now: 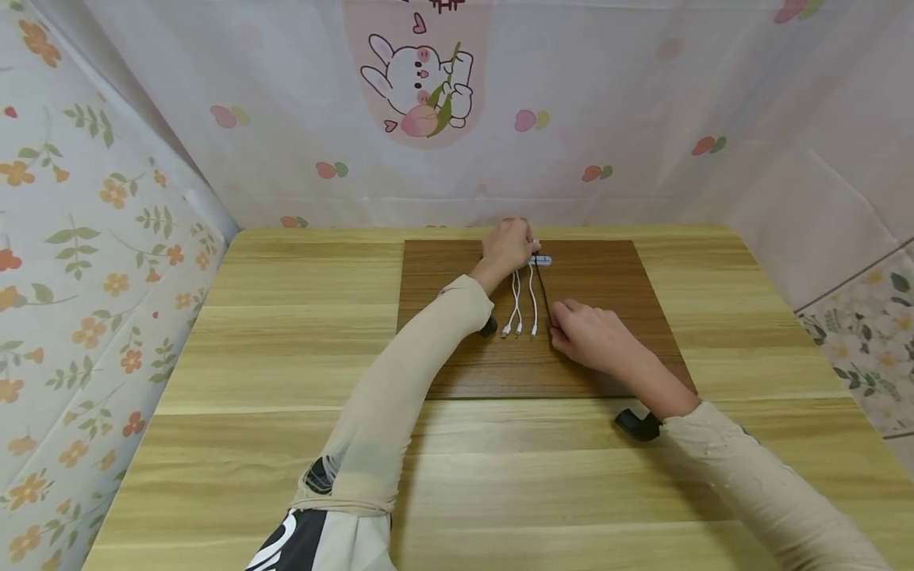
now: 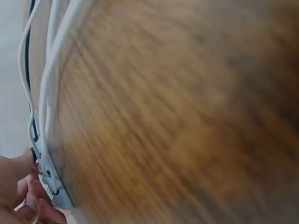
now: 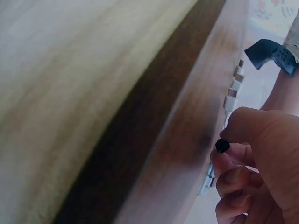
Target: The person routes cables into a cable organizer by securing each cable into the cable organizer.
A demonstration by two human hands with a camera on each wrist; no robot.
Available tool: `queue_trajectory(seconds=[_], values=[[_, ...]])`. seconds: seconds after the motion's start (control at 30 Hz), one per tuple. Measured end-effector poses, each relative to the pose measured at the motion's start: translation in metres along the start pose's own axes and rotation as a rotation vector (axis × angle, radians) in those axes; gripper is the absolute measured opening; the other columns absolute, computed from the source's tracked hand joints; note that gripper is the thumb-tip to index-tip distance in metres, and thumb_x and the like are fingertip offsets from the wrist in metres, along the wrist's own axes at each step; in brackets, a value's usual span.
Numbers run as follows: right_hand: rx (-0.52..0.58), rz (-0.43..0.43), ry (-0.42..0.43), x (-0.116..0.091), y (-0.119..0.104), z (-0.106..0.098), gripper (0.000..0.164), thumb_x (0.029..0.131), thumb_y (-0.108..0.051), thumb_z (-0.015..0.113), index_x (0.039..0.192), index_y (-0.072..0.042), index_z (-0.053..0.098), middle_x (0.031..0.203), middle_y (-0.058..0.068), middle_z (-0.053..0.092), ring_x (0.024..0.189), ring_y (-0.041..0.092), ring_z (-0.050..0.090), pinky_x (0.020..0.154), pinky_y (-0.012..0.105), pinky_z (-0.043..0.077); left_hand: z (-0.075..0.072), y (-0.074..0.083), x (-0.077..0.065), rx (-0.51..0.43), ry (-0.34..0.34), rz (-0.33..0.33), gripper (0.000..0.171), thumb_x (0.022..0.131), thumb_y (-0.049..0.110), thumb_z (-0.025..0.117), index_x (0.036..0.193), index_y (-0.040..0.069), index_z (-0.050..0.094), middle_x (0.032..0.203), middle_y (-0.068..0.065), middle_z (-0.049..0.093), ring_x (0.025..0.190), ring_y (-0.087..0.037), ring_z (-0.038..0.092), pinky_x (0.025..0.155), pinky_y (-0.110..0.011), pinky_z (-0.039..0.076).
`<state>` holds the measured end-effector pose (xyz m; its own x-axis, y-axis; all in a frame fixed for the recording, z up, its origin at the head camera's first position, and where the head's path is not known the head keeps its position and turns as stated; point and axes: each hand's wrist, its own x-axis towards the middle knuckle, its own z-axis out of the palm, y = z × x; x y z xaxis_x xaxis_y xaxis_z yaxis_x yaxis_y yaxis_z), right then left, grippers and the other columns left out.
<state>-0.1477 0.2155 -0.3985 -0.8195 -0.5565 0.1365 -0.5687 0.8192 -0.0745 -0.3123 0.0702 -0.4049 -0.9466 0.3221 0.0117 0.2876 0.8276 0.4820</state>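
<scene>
A pale blue cable clip holder (image 1: 544, 260) sits near the far edge of a dark brown board (image 1: 457, 365). White cables (image 1: 532, 297) run from it toward me, their plugs (image 3: 231, 93) lying on the board. A thin black cable (image 1: 543, 287) stretches between my two hands. My left hand (image 1: 508, 246) pinches this cable just behind the holder; in the left wrist view its fingers (image 2: 42, 205) are right at the holder's back. With thumb and index finger, my right hand (image 1: 589, 337) grips the near end of the black cable, whose black tip (image 3: 223, 145) shows between them.
The brown board lies on a light wood-grain table (image 1: 300, 333). A patterned white curtain (image 1: 571, 95) hangs directly behind the far edge, and a floral cloth (image 1: 93, 277) hangs at the left. Dark camera mounts (image 1: 638, 425) sit at both wrists.
</scene>
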Motion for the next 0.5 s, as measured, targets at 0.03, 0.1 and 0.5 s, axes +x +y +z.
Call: queue_trajectory(seconds=[0.03, 0.1, 0.5], values=[[0.018, 0.002, -0.015, 0.001, 0.0, 0.001, 0.017, 0.085, -0.011, 0.062, 0.077, -0.01, 0.047, 0.068, -0.001, 0.042, 0.051, 0.014, 0.041, 0.042, 0.029, 0.034, -0.001, -0.002, -0.001, -0.003, 0.001, 0.0, 0.018, 0.09, 0.038, 0.062, 0.089, 0.021, 0.058, 0.091, 0.007, 0.053, 0.075, -0.01, 0.051, 0.058, -0.029, 0.043], [0.057, 0.009, -0.035, 0.002, 0.001, 0.001, 0.017, 0.086, -0.012, 0.063, 0.078, -0.01, 0.048, 0.069, -0.001, 0.044, 0.053, 0.014, 0.042, 0.045, 0.029, 0.035, -0.002, -0.005, -0.003, -0.015, 0.008, 0.01, 0.017, 0.09, 0.038, 0.062, 0.092, 0.021, 0.061, 0.093, 0.007, 0.054, 0.074, -0.009, 0.052, 0.056, -0.028, 0.043], [0.148, 0.088, 0.008, -0.009, 0.017, -0.012, 0.009, 0.088, -0.016, 0.064, 0.087, -0.01, 0.057, 0.072, -0.002, 0.051, 0.056, 0.012, 0.048, 0.05, 0.03, 0.041, -0.022, -0.006, -0.034, -0.161, -0.008, 0.16, 0.02, 0.093, 0.033, 0.058, 0.103, 0.016, 0.062, 0.088, 0.008, 0.057, 0.072, -0.008, 0.054, 0.054, -0.026, 0.043]])
